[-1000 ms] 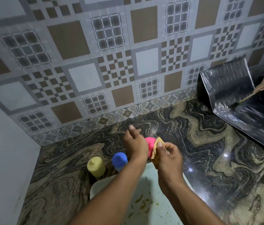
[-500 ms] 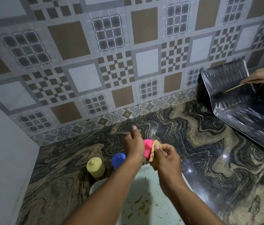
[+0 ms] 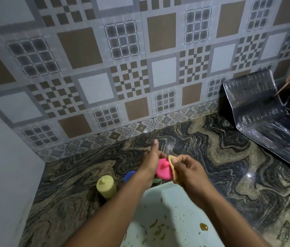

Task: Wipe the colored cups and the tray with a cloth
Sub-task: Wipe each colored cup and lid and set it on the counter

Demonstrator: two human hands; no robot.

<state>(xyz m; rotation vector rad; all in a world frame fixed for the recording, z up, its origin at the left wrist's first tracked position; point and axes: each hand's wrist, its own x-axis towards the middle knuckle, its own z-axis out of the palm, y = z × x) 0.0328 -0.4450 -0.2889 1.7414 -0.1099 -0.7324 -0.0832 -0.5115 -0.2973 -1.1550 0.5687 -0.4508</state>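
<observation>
**Status: pink cup wipe in progress; tray outstanding.**

Left of the fingers, the yellow cup [image 3: 106,187] and the blue cup [image 3: 129,175] stand inverted on the countertop [image 3: 221,157], apart from both hands (whether they are already wiped cannot be told). The left hand [image 3: 150,161] grips the pink cup [image 3: 163,169], fingers curled round its far side and one digit extended upward. The cup is held off the counter between the two hands. The cloth [image 3: 173,163] lies against the cup's right side, pinched there by the thumb and fingers of the right hand [image 3: 188,169]. Below the fingers, toward the person, the tray [image 3: 167,211] carries visible food scraps and a brown spill, so it is judged unwiped. Remaining work: finish the pink cup, treat any untreated cups, then wipe the tray.
</observation>
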